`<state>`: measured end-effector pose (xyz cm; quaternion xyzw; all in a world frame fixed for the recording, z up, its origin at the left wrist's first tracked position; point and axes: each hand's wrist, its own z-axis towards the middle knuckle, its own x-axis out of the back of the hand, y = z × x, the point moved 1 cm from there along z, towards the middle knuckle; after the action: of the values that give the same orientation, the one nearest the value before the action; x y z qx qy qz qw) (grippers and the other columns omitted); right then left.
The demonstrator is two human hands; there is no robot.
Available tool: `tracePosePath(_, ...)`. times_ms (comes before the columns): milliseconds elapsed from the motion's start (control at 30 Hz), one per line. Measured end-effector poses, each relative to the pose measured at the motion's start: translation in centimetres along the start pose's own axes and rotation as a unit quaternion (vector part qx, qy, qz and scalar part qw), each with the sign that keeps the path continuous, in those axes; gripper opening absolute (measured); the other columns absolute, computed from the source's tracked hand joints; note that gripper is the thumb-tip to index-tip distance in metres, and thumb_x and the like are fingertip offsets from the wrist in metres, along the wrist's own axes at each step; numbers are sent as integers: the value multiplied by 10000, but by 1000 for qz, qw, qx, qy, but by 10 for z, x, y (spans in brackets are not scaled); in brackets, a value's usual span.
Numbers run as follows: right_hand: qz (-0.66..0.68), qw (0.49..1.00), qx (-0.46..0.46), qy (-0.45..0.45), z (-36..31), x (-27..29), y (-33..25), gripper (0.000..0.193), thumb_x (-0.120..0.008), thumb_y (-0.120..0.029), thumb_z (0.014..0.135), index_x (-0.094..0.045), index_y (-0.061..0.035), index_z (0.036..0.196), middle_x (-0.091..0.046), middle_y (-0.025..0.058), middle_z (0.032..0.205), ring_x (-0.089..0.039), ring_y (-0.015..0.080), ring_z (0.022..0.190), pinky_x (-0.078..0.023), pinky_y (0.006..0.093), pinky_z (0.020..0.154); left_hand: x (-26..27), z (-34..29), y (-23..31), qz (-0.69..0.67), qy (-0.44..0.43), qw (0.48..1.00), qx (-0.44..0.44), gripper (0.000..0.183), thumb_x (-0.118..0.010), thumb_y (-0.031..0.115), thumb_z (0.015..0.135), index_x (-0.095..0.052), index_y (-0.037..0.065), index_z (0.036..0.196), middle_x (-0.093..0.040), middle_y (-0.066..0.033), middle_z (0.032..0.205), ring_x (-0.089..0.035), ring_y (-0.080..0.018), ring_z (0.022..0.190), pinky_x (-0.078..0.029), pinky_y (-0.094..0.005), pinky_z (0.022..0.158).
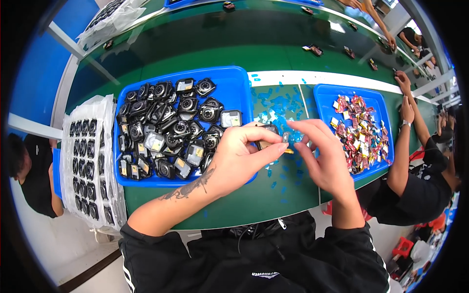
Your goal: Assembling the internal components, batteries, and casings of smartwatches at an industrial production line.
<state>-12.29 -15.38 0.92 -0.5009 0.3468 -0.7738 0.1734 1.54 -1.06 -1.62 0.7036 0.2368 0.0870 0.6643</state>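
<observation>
My left hand [243, 151] pinches a small black watch case [268, 129] between thumb and fingers, over the green table. A small greyish piece [286, 137] shows at its thumb tip. My right hand [326, 158] is close on the right, its fingers curled toward the case, thumb and a finger close together. Whatever lies between those fingertips is too small to make out against the blue bits behind. Left of my hands, a blue tray [237, 78] holds many black watch cases [168, 115], some with round sensor backs facing up.
Blue film pieces [273, 105] litter the green table [244, 207]. On the right, a blue tray [324, 91] holds many small red and gold parts [359, 139]. White packing trays [80, 115] of watch cases stand left. A conveyor [264, 53] carries parts beyond. Co-workers' arms [403, 141] are at right.
</observation>
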Motion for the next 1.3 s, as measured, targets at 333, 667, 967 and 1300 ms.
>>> tracePosePath(333,447,893,-40,34,-7,-8,13,54,-599,8,906,-589,10,959,-609,83,987,-599,124,832,-503,242,693,-6,-5,9,-100,-86,989,67,241,-635,30,921,-635,-44,1150,-654,-86,1079,-629,-125,963,-516,-271,848)
tracePosePath(667,123,991,-42,31,-1,11,-12,228,-651,74,805,-702,1,1016,-622,87,833,-602,156,750,-471,264,679,-5,0,6,-78,68,993,-62,497,-530,-92,904,-427,7,1381,-596,-97,1117,-618,-159,1022,-515,-298,914)
tracePosePath(967,195,972,-91,91,-16,1,-16,183,-654,105,792,-661,37,962,-596,39,836,-532,81,707,-426,213,674,5,8,5,-19,115,992,-56,158,-687,-6,871,-641,-52,1016,-689,-104,958,-661,-118,891,-546,-245,781)
tracePosePath(1300,137,988,-38,66,-8,-30,-25,137,-706,66,784,-647,8,894,-629,46,808,-503,81,625,-400,215,598,-2,3,-13,-246,133,960,-9,190,-646,23,906,-529,-13,1052,-688,-101,995,-650,-129,919,-501,-263,832)
